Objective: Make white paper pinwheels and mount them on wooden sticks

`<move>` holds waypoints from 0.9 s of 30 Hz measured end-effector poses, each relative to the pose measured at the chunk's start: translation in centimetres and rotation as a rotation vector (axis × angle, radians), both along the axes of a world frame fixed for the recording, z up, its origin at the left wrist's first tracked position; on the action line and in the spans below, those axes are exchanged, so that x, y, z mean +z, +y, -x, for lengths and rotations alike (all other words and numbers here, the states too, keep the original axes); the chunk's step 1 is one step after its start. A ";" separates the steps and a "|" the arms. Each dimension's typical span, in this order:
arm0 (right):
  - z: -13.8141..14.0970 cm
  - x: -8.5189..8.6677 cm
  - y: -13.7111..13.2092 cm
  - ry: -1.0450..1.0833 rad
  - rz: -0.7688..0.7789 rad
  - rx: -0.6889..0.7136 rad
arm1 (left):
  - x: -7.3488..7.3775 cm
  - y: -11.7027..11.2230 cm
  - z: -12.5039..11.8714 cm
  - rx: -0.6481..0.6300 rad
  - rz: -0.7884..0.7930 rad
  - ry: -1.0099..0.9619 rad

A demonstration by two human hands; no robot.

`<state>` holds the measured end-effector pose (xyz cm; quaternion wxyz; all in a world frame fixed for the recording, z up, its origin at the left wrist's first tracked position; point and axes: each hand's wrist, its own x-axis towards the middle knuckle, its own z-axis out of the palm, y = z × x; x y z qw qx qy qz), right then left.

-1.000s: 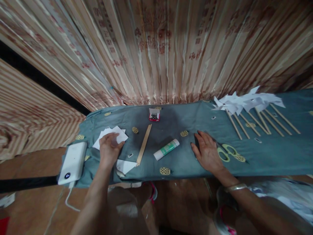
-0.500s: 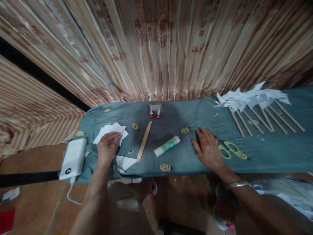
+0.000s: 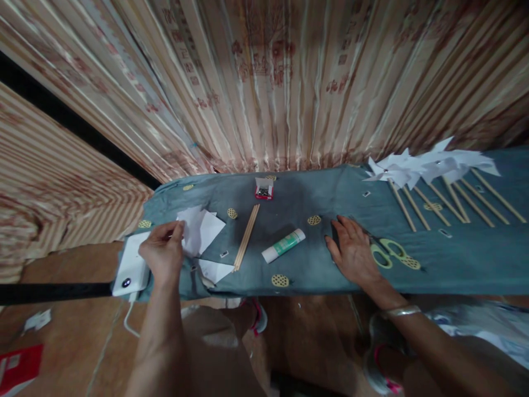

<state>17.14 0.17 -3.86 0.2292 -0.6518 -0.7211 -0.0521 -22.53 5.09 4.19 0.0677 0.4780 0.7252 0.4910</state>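
Note:
My left hand (image 3: 164, 248) pinches the edge of a white paper sheet (image 3: 190, 231), which is raised at a slant over the paper pile (image 3: 212, 229) at the left of the cloth. Just below the pile lies a folded white paper piece (image 3: 215, 270). Palm down on the cloth, my right hand (image 3: 352, 248) rests with its fingers stretched. Beside it are scissors with pale green handles (image 3: 392, 249); their blades are partly hidden by the hand. Between my hands lie several thin wooden sticks (image 3: 247, 237) and a green-and-white glue stick (image 3: 283, 246).
An open red box of small metal pins (image 3: 264, 189) stands near the back edge. Several paper pinwheels on sticks (image 3: 430, 168) lie at the right. A white power bank (image 3: 134, 264) with a cable sits at the left end. A curtain (image 3: 264, 99) hangs behind the table.
My left hand has moved left and pulled up a paper sheet from the pile, now tilted. My right hand stays in place. The view has shifted slightly.

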 end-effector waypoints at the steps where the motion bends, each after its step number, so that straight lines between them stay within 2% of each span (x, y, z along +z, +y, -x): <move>1: 0.0 0.0 0.0 0.004 0.000 0.000 | 0.4 -0.1 -0.3 0.018 -0.042 -0.048; 3: 0.0 0.1 0.0 0.022 -0.001 -0.002 | 1.3 -0.5 -1.1 0.050 -0.145 -0.137; 8: -0.5 -0.1 0.1 0.106 0.007 0.025 | 3.7 -1.2 -4.1 0.023 -0.366 -0.350; 12: -0.4 0.5 0.0 0.217 0.011 0.044 | 5.6 -1.7 -7.4 0.001 -0.393 -0.522; 14: -0.2 1.3 -0.4 0.276 0.008 0.053 | 5.8 -2.1 -10.0 -0.066 -0.312 -0.687; 17: 0.0 2.8 -1.4 0.294 -0.021 0.078 | 4.6 -3.2 -14.8 -0.287 0.013 -1.024; 21: -1.1 3.8 -2.7 0.242 -0.036 0.138 | 1.2 -5.2 -20.3 -0.476 0.400 -1.199; 24: -3.3 3.9 -2.6 0.195 -0.016 0.095 | -0.9 -6.0 -22.5 -0.545 0.518 -1.260; 27: -5.3 4.2 -2.3 0.191 -0.035 -0.008 | -2.0 -6.0 -23.3 -0.555 0.550 -1.309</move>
